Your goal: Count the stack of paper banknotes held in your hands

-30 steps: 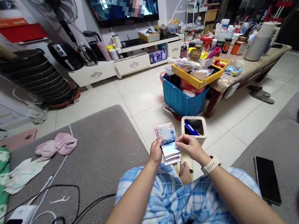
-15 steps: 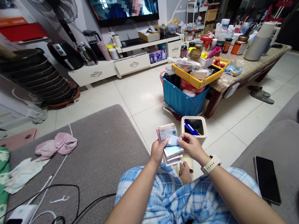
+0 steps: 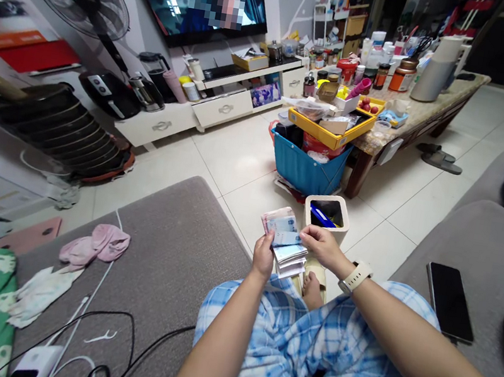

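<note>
A folded stack of banknotes (image 3: 289,259), bluish and pinkish, is gripped by my left hand (image 3: 263,255), its thumb across the notes and the other fingers mostly hidden behind. The upper part of the stack fans up and away from me. My right hand (image 3: 319,240) pinches the right edge of a light blue banknote (image 3: 286,238) between thumb and fingertips. Both hands are above my knees, and a cream watch (image 3: 356,277) circles the right wrist. Just beyond the right hand stands a cream bin (image 3: 346,215) with something blue inside.
A blue basket (image 3: 306,165) with a yellow tray (image 3: 336,139) on top stands by the crowded coffee table (image 3: 458,97). On the sofa to my right lies a phone (image 3: 450,303). Cables and a pink cloth (image 3: 97,245) lie on the grey seat to my left.
The stack and my left hand have shifted slightly left. The left thumb has drawn back from the blue note, and the note held by my right fingers lies flatter across the stack.
</note>
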`<state>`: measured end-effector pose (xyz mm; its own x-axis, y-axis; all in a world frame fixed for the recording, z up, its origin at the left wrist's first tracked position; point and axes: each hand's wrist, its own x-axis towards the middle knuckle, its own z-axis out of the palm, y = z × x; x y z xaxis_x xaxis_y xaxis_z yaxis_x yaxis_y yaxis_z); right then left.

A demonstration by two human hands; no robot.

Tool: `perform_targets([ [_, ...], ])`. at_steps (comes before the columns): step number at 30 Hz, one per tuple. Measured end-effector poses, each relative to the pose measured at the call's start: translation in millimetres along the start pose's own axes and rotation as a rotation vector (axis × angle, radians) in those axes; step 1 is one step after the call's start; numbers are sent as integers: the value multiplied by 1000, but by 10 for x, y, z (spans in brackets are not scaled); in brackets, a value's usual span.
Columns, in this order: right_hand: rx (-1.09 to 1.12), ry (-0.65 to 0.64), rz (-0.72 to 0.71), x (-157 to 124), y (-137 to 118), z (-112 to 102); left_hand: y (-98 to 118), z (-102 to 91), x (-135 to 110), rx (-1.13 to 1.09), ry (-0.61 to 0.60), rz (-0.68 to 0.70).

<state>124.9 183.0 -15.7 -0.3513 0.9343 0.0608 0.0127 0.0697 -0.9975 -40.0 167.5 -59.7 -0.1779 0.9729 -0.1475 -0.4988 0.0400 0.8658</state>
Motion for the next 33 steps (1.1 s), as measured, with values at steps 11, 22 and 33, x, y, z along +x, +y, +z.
perform_targets([
  [11, -6, 3, -5, 2, 22, 3, 35, 26, -22, 13, 9, -16],
  [22, 17, 20, -15, 0, -14, 0, 20, 18, -10, -12, 5, -15],
  [33, 83, -12, -19, -10, -42, 4, 37, 25, -18, -27, 21, 2],
])
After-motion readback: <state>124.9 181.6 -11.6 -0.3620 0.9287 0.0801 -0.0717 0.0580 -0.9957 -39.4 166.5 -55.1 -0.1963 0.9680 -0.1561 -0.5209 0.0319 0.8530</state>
